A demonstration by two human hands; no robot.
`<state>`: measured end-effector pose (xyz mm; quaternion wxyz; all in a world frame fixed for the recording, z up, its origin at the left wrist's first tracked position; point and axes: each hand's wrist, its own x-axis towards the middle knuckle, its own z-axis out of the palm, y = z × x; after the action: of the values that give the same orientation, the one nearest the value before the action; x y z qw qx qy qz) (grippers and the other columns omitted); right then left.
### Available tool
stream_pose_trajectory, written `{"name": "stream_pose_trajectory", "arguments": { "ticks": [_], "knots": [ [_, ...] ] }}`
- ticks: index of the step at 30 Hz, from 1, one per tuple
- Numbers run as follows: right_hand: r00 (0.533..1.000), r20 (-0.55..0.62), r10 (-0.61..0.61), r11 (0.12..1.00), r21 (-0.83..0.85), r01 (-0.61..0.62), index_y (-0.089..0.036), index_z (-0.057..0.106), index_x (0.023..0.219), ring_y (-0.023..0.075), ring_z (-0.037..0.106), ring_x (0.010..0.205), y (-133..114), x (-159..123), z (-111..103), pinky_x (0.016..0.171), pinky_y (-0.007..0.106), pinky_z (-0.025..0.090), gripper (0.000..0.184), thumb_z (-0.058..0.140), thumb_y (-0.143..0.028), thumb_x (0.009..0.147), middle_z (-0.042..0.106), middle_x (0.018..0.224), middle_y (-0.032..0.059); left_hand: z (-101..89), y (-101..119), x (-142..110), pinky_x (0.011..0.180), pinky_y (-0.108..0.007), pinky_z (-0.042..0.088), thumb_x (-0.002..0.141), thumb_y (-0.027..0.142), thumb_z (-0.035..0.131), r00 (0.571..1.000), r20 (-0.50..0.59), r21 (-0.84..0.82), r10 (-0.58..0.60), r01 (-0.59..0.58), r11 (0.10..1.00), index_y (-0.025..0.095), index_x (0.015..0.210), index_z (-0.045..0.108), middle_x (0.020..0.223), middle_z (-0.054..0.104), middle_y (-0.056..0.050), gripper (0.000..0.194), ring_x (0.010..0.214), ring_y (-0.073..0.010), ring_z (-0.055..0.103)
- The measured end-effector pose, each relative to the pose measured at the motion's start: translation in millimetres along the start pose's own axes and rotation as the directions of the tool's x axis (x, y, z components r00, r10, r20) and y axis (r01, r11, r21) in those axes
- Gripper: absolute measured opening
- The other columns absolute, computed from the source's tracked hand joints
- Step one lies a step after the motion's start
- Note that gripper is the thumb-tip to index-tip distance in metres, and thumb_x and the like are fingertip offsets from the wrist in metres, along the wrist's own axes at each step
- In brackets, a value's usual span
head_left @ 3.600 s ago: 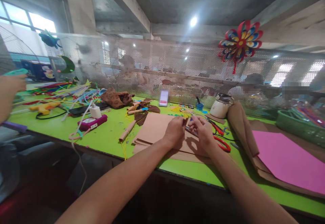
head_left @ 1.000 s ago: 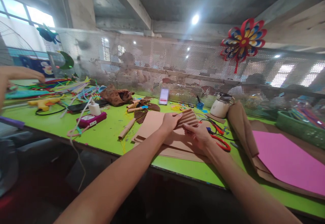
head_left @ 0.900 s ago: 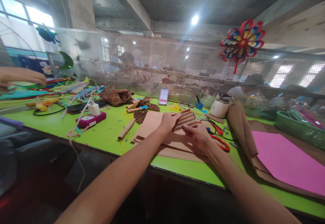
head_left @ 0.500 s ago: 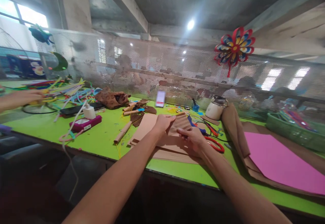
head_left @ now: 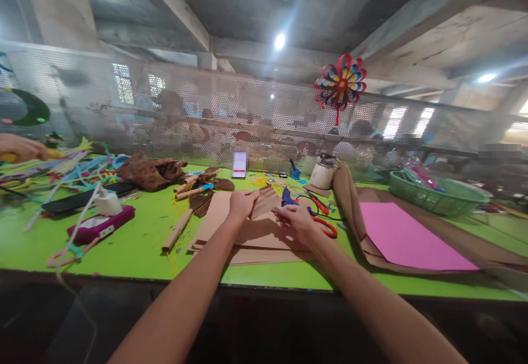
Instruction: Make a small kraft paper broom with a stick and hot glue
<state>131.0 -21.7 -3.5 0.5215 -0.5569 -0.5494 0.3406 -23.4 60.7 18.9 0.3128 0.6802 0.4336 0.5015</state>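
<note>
My left hand (head_left: 242, 205) is closed on a small piece of pleated brown paper (head_left: 266, 200), gripping its left edge. At the paper's lower right edge, my right hand (head_left: 295, 221) pinches with thumb and fingers; its fingertips partly cover the edge. Beneath both hands lies a stack of flat brown paper sheets (head_left: 214, 218). Just beyond my right hand are a blue glue gun (head_left: 289, 196) and red-handled scissors (head_left: 326, 227), both partly hidden. Rolled brown paper tubes (head_left: 177, 232) and dark pleated paper pieces (head_left: 202, 204) sit left of the stack.
A purple power strip (head_left: 101, 226), a phone (head_left: 239, 165) and a white kettle (head_left: 323, 172) stand on the green table (head_left: 144, 254). Pink paper (head_left: 412, 235) and a green basket (head_left: 437, 193) are right. Another person's hand (head_left: 22, 147) is at far left, near colourful strips.
The view has swung right, so everything appears farther left. My right fingers have shifted along the pleated paper's lower edge; my left hand keeps its hold.
</note>
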Motion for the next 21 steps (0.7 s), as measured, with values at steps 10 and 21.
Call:
{"name": "stream_pose_trajectory", "arguments": {
  "ticks": [10,21],
  "knots": [
    [0.997,0.014,-0.074,0.658,-0.751,0.059,-0.015,0.064,0.076,0.0256,0.052,0.088,5.5,-18.2,-75.9,0.079,0.034,0.033,0.014,0.057,-0.022,0.066,0.064,0.084,0.0117,-1.6,17.5,-20.3,0.056,-0.025,0.029,0.085,0.031,0.044,0.890,-0.064,0.379,0.452,-0.397,0.836,0.015,0.058,0.057,0.058,0.057,-0.003,0.033,0.054,-0.0116,0.046],
    [0.961,0.197,0.193,0.434,-0.896,0.096,-0.019,0.045,0.126,0.0217,0.059,0.088,4.6,0.2,-73.4,0.068,0.026,0.040,0.070,0.057,-0.017,0.056,0.063,0.103,0.0097,-3.9,19.2,-24.6,0.059,-0.024,0.034,0.088,0.031,0.041,0.806,-0.143,0.457,0.574,-0.461,0.760,0.016,0.066,0.057,0.064,0.058,-0.004,0.032,0.060,-0.0122,0.050]
  ]
}}
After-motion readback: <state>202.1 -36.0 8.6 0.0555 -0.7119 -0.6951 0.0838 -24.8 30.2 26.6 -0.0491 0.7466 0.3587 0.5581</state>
